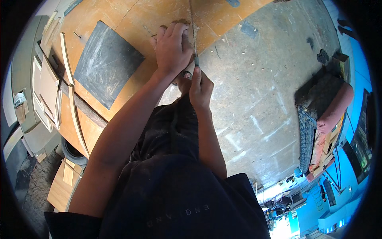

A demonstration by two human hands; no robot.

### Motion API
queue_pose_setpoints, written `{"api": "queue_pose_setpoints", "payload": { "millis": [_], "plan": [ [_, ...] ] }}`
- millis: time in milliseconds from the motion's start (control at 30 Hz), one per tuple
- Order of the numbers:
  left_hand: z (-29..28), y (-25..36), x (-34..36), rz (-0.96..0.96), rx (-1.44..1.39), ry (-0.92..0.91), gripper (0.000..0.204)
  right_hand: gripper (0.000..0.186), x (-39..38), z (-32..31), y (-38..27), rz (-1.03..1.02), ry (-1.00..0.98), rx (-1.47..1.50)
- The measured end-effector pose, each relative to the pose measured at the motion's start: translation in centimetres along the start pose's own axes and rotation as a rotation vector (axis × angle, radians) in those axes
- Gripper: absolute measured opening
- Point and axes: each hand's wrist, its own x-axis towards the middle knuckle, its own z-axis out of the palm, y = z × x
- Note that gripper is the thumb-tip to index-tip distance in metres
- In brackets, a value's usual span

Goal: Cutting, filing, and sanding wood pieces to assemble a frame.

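Observation:
My left hand (172, 49) is pressed onto the orange-brown wooden board (217, 24), close to its near edge. Its fingers are bent and drawn together, and the fingertips are hidden. Just right of it, my right hand (201, 89) is closed around the handle of a saw (194, 40), thumb lying along the top. The saw's long, thin blade shows nearly edge-on and runs away from me across the board, with pale dust beside it. A dark, scuffed rectangular sheet (107, 63) lies on the board to the left.
Curved wooden strips (71, 95) and leaning panels (43, 91) stand at the left, above a black tyre (73, 151). Grey concrete floor (254, 99) with white marks spreads right. A pink and dark padded sofa (324, 115) stands at the far right.

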Motion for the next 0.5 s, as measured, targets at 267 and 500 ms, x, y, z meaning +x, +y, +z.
{"api": "queue_pose_setpoints", "payload": {
  "millis": [267,500],
  "plan": [
    [-3.7,0.0,-2.6,0.130,-0.134,-0.178,0.045,0.048,-1.4,-0.4,0.4,-0.014,0.015,0.041],
    [-5.9,1.6,-2.4,-0.133,-0.137,-0.317,0.044,0.045,-2.5,-1.2,1.1,-0.059,-0.024,0.061]
  ]
}}
